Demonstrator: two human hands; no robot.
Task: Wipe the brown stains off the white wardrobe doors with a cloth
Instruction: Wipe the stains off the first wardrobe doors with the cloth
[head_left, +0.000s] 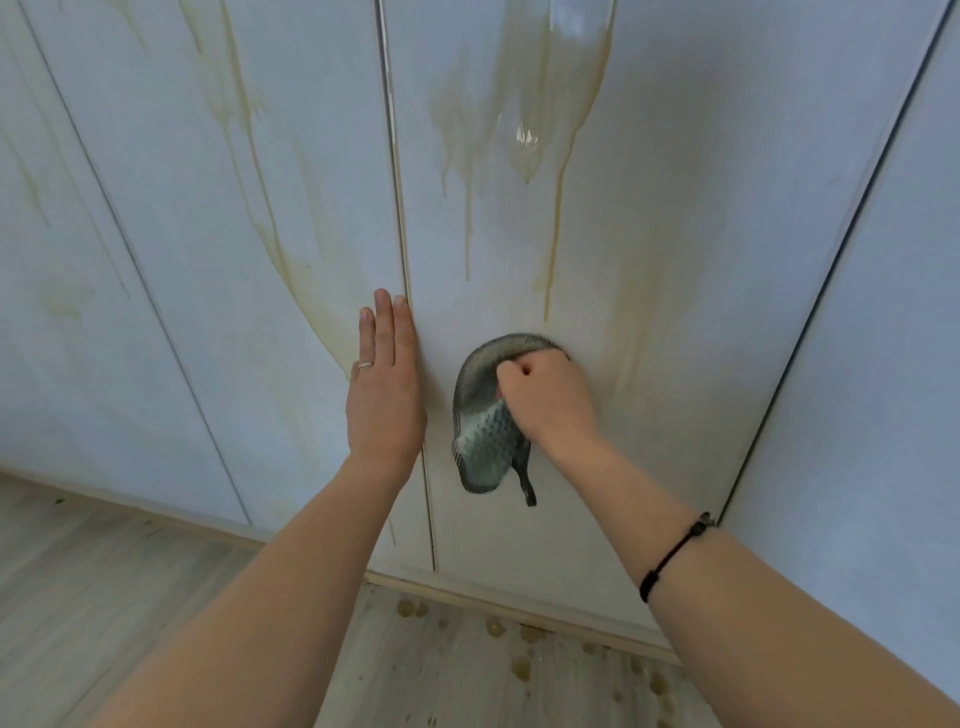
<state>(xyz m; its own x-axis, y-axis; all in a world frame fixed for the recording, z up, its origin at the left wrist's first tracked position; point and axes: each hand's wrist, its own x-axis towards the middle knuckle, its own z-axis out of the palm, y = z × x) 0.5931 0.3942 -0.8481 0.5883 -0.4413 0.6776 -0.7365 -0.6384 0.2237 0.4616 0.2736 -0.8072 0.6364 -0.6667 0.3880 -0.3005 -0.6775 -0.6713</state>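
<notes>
1. Brown streaks are all over these white wardrobe doors (675, 234), so I'd say this job has barely got going
2. The grey-green cloth (480, 447) is bunched up in the right hand (545, 395). That hand's fingers are curled tight around it and press it against the middle door, low down, just under where the long drips end
3. The left hand (384, 384) lies flat on the door right beside the seam between two doors. Its fingers (383, 322) are straight and close together and hold nothing, so it looks like it's just bracing
4. Done so far, as far as I can tell: the patch around the cloth looks paler than the rest, with only a faint haze. It's a small area though
5. Left to do, and it's a lot:
   - the big brown splash (550, 104) high on the middle door, with a glossy wet-looking blob in it and thin runs trailing down
   - the long curved streak (260, 208) sweeping down the door to the left
   - some fainter yellowish marks on the far-left door
6. There are also brown drops (496, 627) on the wooden floor (130, 571) under the doors. That's not part of the door job, but someone will notice
7. My guess is the top splash takes the most passes, and nothing up there looks wiped yet
</notes>
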